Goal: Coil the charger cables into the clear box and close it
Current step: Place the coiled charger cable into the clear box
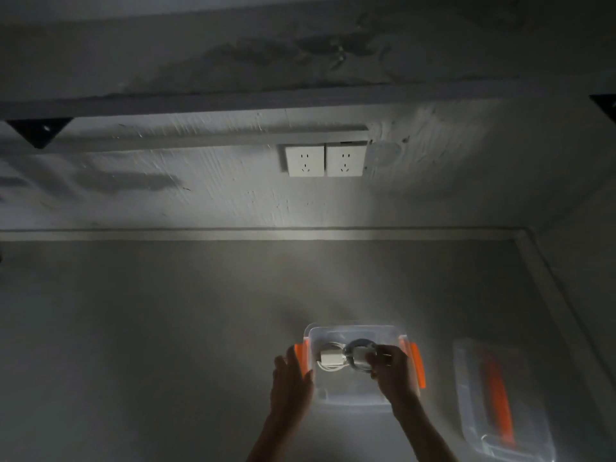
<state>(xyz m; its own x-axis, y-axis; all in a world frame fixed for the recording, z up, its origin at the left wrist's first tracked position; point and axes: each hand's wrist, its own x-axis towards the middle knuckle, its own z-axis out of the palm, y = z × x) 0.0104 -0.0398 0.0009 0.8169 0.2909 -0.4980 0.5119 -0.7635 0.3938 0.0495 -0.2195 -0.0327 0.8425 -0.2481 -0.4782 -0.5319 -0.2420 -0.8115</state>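
The clear box point(353, 331) with orange side latches stands open on the grey surface near the bottom middle. Inside it lie a white charger block point(329, 357) and a coiled cable point(358, 348). My right hand point(393, 371) reaches into the box from the right and pinches the coiled cable. My left hand point(291, 378) rests flat against the box's left wall by the orange latch, fingers straight. The clear lid point(500, 398) with an orange handle lies apart on the right.
Two white wall sockets point(325, 160) sit on the wall behind the surface. A raised edge point(553, 295) borders the surface at the back and right. The scene is dim, with light falling around the box.
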